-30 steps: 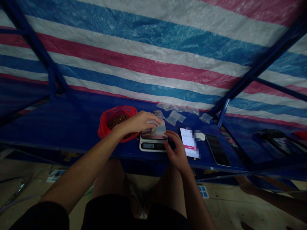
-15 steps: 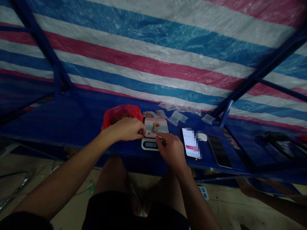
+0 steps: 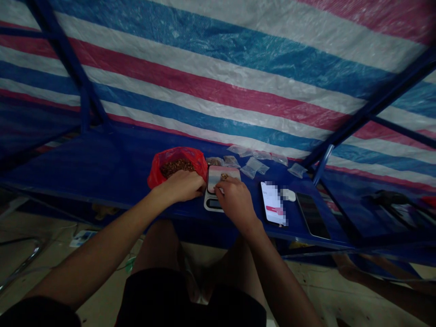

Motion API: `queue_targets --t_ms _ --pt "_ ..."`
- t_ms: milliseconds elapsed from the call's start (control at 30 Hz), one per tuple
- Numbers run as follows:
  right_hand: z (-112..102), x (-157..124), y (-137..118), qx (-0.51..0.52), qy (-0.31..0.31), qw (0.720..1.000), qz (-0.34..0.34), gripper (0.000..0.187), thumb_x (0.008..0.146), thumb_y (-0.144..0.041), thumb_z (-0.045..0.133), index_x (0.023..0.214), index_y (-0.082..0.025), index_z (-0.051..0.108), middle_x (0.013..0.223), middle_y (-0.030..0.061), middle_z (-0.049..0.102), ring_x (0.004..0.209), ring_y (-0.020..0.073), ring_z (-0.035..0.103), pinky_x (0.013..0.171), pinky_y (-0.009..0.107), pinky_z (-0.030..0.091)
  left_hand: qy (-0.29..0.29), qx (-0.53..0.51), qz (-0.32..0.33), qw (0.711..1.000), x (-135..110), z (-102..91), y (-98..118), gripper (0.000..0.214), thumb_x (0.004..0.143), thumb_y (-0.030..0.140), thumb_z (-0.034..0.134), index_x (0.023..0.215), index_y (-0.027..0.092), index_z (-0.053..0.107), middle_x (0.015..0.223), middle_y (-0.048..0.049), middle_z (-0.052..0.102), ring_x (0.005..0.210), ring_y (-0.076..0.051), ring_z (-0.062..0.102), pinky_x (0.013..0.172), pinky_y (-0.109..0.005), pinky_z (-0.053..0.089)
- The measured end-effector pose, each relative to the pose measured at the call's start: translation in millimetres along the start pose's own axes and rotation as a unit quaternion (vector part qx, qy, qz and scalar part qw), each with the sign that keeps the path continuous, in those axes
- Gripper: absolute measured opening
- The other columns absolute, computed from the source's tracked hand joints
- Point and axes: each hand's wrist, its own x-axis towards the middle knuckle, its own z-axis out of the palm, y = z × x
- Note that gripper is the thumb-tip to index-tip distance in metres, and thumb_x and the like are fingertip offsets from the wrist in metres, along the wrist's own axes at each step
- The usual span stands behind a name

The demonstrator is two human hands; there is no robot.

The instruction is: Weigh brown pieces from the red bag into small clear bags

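Note:
A small digital scale (image 3: 213,203) stands on the blue shelf (image 3: 102,172) in front of me, with a clear little bag (image 3: 216,175) lying on its platform. My left hand (image 3: 182,186) rests curled at the scale's left edge, fingers closed at the bag's side. My right hand (image 3: 235,200) covers the scale's front right, fingers pinched at some brown pieces (image 3: 224,176) on the bag. A red plastic bag (image 3: 177,165) holding brown bits sits just left of the scale, behind my left hand.
Several empty clear bags (image 3: 254,164) lie at the back of the shelf. A lit phone (image 3: 273,203), a small white object (image 3: 289,195) and a dark phone (image 3: 311,214) lie to the right. Blue frame bars (image 3: 323,161) rise at both sides before a striped tarp.
My left hand drew back from over the scale to its left edge. My right hand moved up from the scale's front onto the platform, to the brown pieces on the bag.

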Motion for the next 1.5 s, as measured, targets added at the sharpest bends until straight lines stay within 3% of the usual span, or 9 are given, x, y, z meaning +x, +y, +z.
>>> queue_targets --t_ms 300,567,800,933,1033,1233,1367,1500 --pt "0 2 0 0.025 0.006 0.999 -0.019 0.023 0.101 -0.02 0.061 0.092 -0.018 0.082 0.107 0.0137 0.075 0.099 0.0271 0.068 0.088 0.037 0.048 -0.002 0.004 -0.005 1.0 1 2.7 -6 0.018 0.094 0.028 0.062 0.095 0.027 0.08 0.101 -0.0068 0.081 0.094 -0.029 0.077 0.074 -0.034 0.054" --pt "-12 14 37 0.141 0.138 0.98 0.011 0.02 0.099 -0.027 0.065 0.092 -0.021 0.083 0.084 0.0064 0.069 0.08 0.0226 0.064 0.077 0.034 0.047 0.001 -0.033 0.015 0.999 -1 4.9 -11 0.017 0.095 0.027 0.063 0.095 0.028 0.08 0.103 -0.0034 0.081 0.097 -0.024 0.076 0.077 -0.03 0.052" --pt "-2 19 54 0.18 0.137 0.974 0.006 0.031 0.103 -0.032 0.056 0.092 -0.019 0.082 0.085 0.0076 0.07 0.079 0.0222 0.063 0.075 0.035 0.046 0.016 -0.066 0.039 0.997 4 -28.6 -8 0.017 0.094 0.025 0.064 0.094 0.027 0.081 0.099 -0.002 0.081 0.09 -0.021 0.074 0.076 -0.029 0.049" --pt "-4 15 57 0.197 0.16 0.967 0.023 0.035 0.104 -0.037 0.054 0.09 -0.019 0.08 0.081 0.0062 0.068 0.077 0.0213 0.062 0.074 0.034 0.045 0.074 -0.074 0.059 0.993 23 -46.1 -2 0.021 0.095 0.026 0.062 0.101 0.027 0.082 0.106 -0.004 0.08 0.093 -0.021 0.073 0.081 -0.029 0.05" --pt "-8 12 60 0.21 0.16 0.964 0.023 0.032 0.104 -0.038 0.054 0.096 -0.019 0.08 0.082 0.0062 0.069 0.076 0.0211 0.061 0.075 0.034 0.046 0.099 -0.075 0.081 0.989 44 -49.0 4 0.022 0.096 0.028 0.061 0.102 0.027 0.082 0.112 -0.0053 0.079 0.102 -0.023 0.072 0.088 -0.031 0.051" --pt "-11 4 63 0.22 0.156 0.963 0.028 0.028 0.103 -0.035 0.055 0.097 -0.019 0.078 0.084 0.0065 0.071 0.077 0.0212 0.062 0.076 0.034 0.047 0.065 -0.05 0.057 0.995 66 -46.8 17 0.023 0.094 0.025 0.061 0.102 0.025 0.083 0.109 -0.0075 0.08 0.1 -0.025 0.073 0.084 -0.033 0.052" --pt "-9 -1 66 0.224 0.161 0.961 0.03 0.027 0.102 -0.033 0.056 0.093 -0.019 0.077 0.082 0.0057 0.069 0.077 0.021 0.061 0.077 0.034 0.047 0.08 -0.062 0.082 0.991 63 -45.5 16 0.027 0.098 0.029 0.058 0.11 0.026 0.082 0.116 -0.0077 0.079 0.105 -0.025 0.072 0.088 -0.033 0.051" --pt "-7 -7 71 0.238 0.167 0.956 0.034 0.028 0.103 -0.035 0.056 0.095 -0.018 0.077 0.084 0.0062 0.07 0.079 0.0216 0.062 0.077 0.035 0.047 0.113 -0.075 0.051 0.989 44 -49.5 -8 0.031 0.1 0.035 0.055 0.113 0.025 0.08 0.115 -0.0073 0.079 0.103 -0.023 0.072 0.087 -0.03 0.05"
